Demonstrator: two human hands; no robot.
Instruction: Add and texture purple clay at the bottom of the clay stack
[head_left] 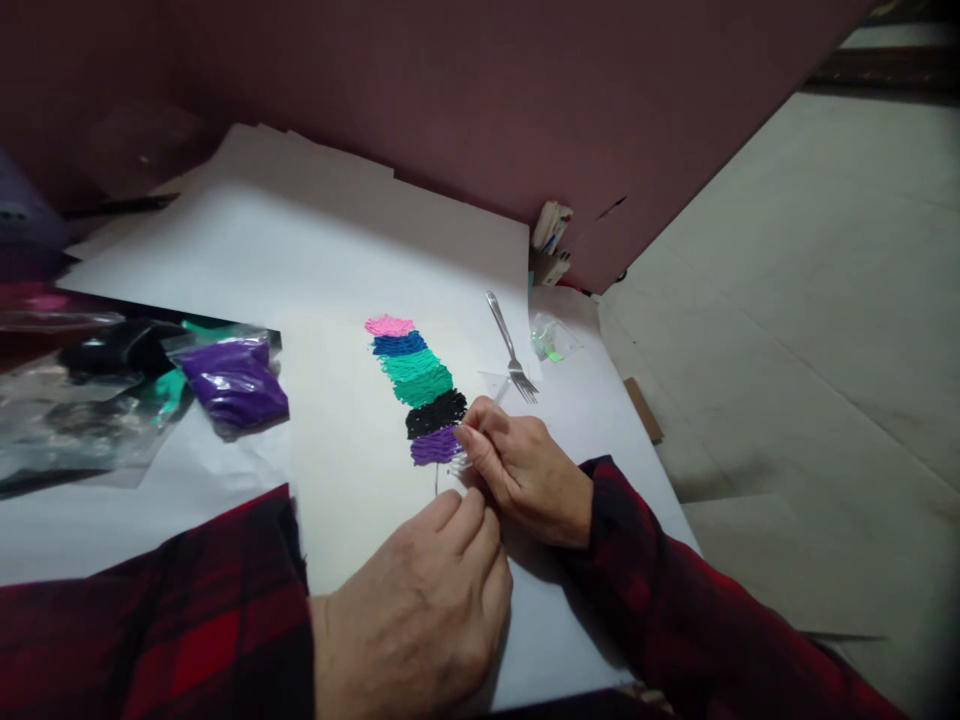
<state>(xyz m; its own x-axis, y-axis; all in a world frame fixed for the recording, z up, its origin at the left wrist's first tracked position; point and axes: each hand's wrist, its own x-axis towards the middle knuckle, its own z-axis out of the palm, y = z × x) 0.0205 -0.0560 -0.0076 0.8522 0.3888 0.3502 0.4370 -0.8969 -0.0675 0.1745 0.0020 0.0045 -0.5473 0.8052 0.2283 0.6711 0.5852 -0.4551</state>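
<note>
Centrally in the frame, the right hand (529, 470) pinched a thin clear tool (491, 405) between thumb and fingertips, its tip at the purple bottom band of a textured clay strip (420, 385) stacked pink, blue, teal, black and purple on the white paper (352, 480), seemingly to work that lowest band. Just below, the left hand (420, 610) lay fingers together and curled, knuckles up, fingertips by a thin stem under the strip, likely steadying it. Meanwhile, a fork (514, 350) rested just right of the strip, and a purple clay bag (236, 385) sat at left.
</note>
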